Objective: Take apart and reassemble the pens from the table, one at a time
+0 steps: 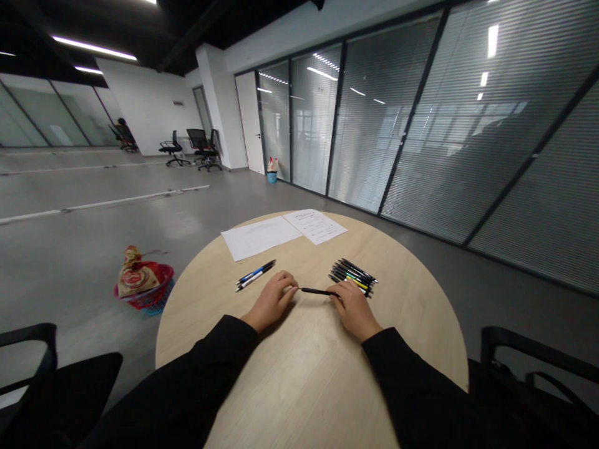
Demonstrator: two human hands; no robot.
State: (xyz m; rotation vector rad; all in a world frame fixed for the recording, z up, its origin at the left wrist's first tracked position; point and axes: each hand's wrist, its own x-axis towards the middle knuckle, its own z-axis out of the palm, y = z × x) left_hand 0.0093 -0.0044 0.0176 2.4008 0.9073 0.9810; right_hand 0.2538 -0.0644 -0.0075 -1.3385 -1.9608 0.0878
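Our black sleeves [178, 368] reach across the round surface [299, 386]; our right hand [354, 310] pinches a black pen [318, 291], our curled left hand [271, 301] at its tip, grip unclear. Two pens [255, 275] lie left, a bundle of pens [353, 277] right, two paper sheets [259, 237] beyond.

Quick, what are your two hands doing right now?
Left hand: curled at the end of the black pen; can't tell if gripping.
Right hand: closed, holding the black pen.

Hiding one end of the black pen [317, 291] beneath the right hand [354, 310], blurring tiny wording on the printed sheet [316, 226].
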